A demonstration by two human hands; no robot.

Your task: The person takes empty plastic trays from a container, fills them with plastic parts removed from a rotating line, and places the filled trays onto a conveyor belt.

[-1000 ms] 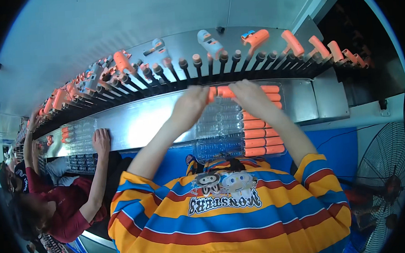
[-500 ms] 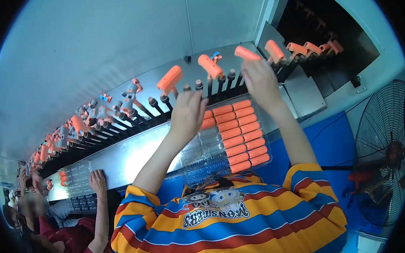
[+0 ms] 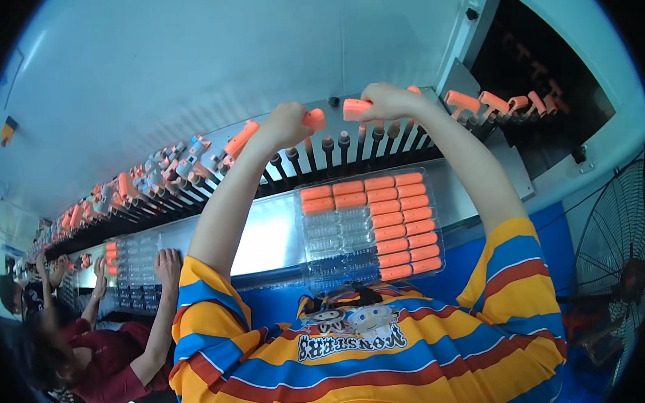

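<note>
Change: the left hand (image 3: 286, 125) is now working up at the post row, upper centre of the frame, whereas half a second ago it was by the tray's upper-left corner. The right hand (image 3: 385, 100) is working at the post row as in that earlier view. Meaning, my read: both hands are busy at the posts at once, with the tray waiting part-filled.

Hands: the left is grasping an orange curved casing (image 3: 315, 119), its end sticking out to the right; the right is grasping a second orange curved casing (image 3: 356, 110), end sticking out to the left. Can't tell if either is clear of its post.

Counts:
- Casings in hands: 2, upper centre.
- Clear plastic tray (image 3: 339, 233): 1, centre right, overlapping the front edge of the metal bench (image 3: 259, 241). It's carrying 20 seated casings (image 3: 390, 232): two right columns of 8, two left columns of 2. Lower-left cells are showing bare.
- Right-end casings (image 3: 463, 101), sitting beyond the right hand: about 5.
- Black posts (image 3: 327, 144): too many overlapping leftward to count.
- Wire-guard fan (image 3: 618, 273): 1, lower right.
- Co-worker in dark red (image 3: 119, 358): 1, lower left, sitting by a second tray (image 3: 140, 262).
</note>
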